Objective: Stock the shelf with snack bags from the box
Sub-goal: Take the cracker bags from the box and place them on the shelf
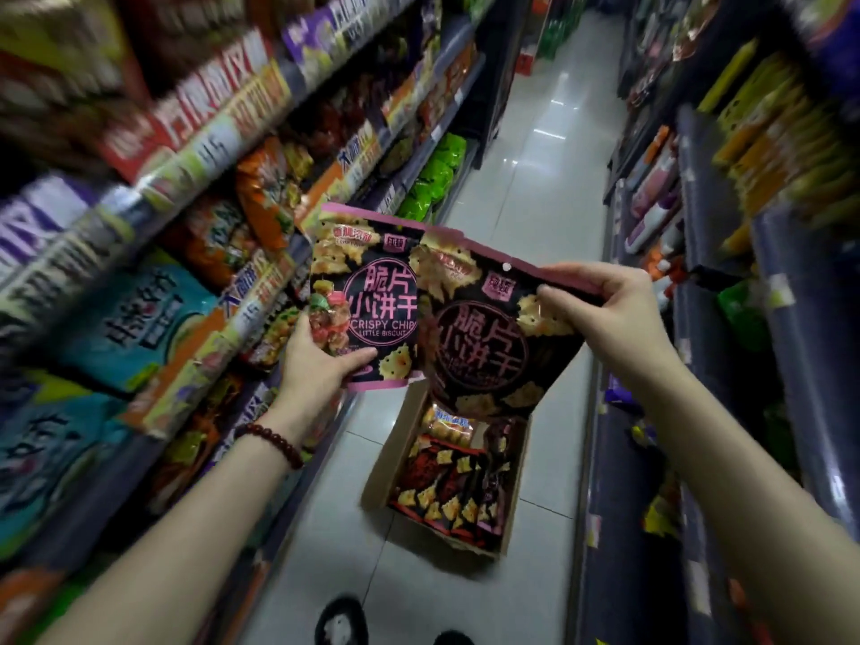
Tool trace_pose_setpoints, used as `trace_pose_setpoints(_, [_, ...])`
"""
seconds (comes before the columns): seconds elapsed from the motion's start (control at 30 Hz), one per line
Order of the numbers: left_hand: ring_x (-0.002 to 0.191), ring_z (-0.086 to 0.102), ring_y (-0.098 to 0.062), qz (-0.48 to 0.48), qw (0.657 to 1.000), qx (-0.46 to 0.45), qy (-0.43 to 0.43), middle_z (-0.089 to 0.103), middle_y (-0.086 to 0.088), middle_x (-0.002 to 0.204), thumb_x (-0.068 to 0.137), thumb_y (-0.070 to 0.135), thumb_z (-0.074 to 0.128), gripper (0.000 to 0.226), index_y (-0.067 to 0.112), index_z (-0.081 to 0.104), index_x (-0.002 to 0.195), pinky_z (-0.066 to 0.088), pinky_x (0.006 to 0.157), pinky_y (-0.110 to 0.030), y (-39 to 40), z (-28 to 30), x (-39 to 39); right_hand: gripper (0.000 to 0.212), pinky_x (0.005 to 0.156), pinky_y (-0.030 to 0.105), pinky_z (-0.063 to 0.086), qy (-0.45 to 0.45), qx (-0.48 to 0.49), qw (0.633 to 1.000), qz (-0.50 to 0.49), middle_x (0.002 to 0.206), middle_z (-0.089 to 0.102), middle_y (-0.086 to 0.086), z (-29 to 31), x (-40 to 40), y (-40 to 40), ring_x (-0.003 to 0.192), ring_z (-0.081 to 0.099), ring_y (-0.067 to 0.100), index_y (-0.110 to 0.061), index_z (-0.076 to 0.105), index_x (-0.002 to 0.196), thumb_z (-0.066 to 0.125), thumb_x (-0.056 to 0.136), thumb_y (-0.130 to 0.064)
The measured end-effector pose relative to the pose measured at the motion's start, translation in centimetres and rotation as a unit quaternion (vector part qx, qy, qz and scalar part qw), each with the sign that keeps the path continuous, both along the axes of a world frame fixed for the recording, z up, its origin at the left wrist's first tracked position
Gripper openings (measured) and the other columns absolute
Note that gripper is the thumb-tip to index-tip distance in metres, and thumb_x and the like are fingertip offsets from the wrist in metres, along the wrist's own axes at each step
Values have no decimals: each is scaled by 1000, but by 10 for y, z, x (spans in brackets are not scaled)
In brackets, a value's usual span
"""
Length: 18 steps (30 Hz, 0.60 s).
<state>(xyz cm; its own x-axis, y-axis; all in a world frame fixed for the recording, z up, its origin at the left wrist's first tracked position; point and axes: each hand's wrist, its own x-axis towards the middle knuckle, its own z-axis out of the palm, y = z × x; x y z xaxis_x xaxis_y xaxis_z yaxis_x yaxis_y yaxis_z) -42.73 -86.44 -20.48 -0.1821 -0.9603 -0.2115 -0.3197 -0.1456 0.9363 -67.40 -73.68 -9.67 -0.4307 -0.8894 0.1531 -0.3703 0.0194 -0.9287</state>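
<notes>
Two black-and-pink biscuit bags are held up in front of me over the aisle. My left hand (pixel 321 365) grips the lower left corner of the left bag (pixel 372 281). The top right edge of the right bag (pixel 484 337) is pinched by my right hand (pixel 614 314); this bag overlaps the left one. Below them on the floor stands an open cardboard box (pixel 395 449) with several more snack bags inside. The shelf (pixel 223 290) on my left is packed with snack packs.
A second shelf unit (pixel 716 253) with goods lines the right side of the narrow aisle. The tiled floor (pixel 535 179) runs ahead between them. My shoes (pixel 342 623) show at the bottom edge, just before the box.
</notes>
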Motion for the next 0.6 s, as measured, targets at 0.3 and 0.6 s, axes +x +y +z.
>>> trace_pose_setpoints(0.3, [104, 63, -18, 24, 999, -11, 27, 65, 3, 110, 57, 14, 90, 75, 18, 51, 121, 52, 90, -38, 67, 136, 64, 20, 66, 18, 54, 12, 6, 989, 150, 78, 75, -9, 141, 29, 7, 72, 69, 5, -17, 72, 92, 66, 84, 1])
trace_pose_setpoints(0.6, [98, 69, -25, 110, 990, -27, 86, 70, -3, 110, 38, 31, 93, 83, 26, 55, 111, 55, 82, -54, 154, 231, 138, 9, 63, 26, 57, 3, -53, 980, 190, 78, 74, -1, 242, 72, 20, 73, 71, 14, -15, 72, 87, 70, 83, -7])
